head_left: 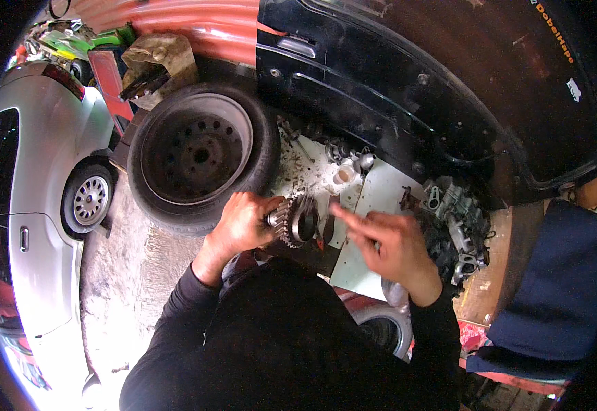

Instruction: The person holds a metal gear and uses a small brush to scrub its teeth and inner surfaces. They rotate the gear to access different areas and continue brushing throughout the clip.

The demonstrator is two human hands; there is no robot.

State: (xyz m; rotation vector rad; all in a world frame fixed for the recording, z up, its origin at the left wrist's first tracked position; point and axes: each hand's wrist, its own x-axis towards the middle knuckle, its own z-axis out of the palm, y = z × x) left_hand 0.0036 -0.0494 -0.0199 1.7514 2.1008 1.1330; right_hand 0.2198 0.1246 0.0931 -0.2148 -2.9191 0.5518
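Note:
My left hand (245,222) is closed around the metal shaft of a toothed gear assembly (294,220), held up in front of my chest. A large toothed wheel sits nearest my fingers, and a ring-shaped part faces right. To the right of it, my right hand (387,243) hovers with its index finger stretched toward the gear. Its other fingers are partly bent, and I see nothing held in them. Between the hands, a dark, narrow flat piece (329,227) shows near the right fingertip; its kind is unclear. Beneath lies a dirty white work surface (363,267).
A tyre on a steel rim (261,147) lies at the left. Small metal parts (353,161) and a pale cup (344,176) stand behind the gear. Metal castings (457,219) pile up at the right. A black panel (381,89) rises behind; a silver car (45,171) stands far left.

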